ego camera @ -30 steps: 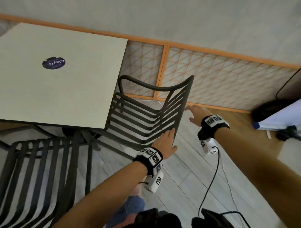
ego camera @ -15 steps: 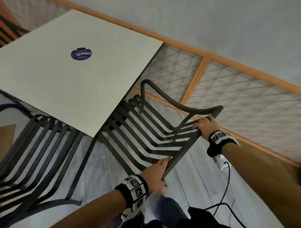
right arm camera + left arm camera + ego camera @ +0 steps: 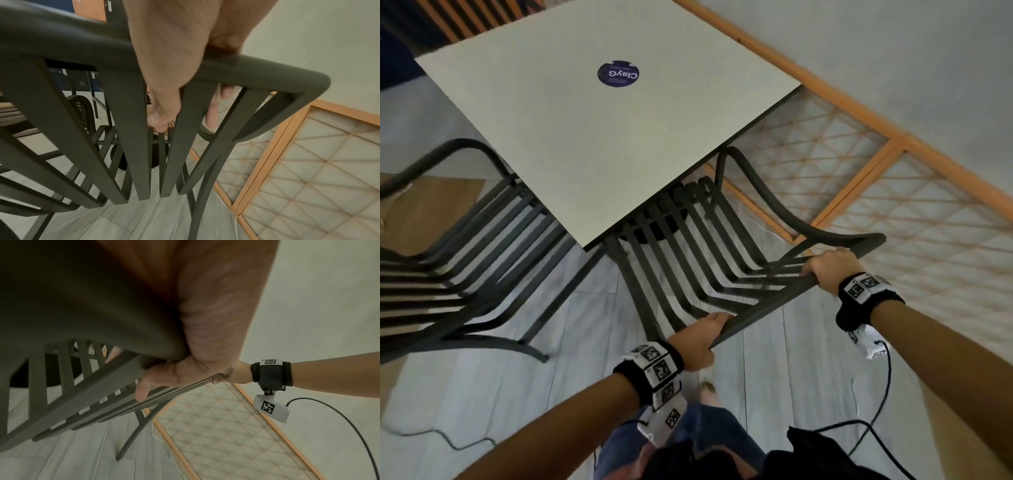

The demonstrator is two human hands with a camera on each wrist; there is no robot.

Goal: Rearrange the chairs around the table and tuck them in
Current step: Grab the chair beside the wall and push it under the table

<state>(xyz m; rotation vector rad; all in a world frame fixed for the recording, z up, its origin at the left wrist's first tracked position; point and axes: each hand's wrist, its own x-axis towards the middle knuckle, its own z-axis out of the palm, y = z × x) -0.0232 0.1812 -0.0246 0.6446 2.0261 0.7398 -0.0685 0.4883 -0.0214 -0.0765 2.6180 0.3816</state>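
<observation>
I grip the top rail of a dark slatted chair (image 3: 688, 260) with both hands: my left hand (image 3: 697, 339) curls round its near end, my right hand (image 3: 827, 270) round the far end. The chair's seat front sits under the pale square table (image 3: 571, 144). A second chair (image 3: 465, 246) stands to the left.

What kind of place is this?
Probably a café or canteen seating area: a square table with a round branded sticker, matching slatted chairs tucked around it, and a lattice partition alongside.

Two dark slatted chairs (image 3: 722, 260) (image 3: 458, 246), one square table (image 3: 592, 130) (one round sticker (image 3: 618, 74)), two hands (image 3: 697, 342) (image 3: 828, 270)
</observation>
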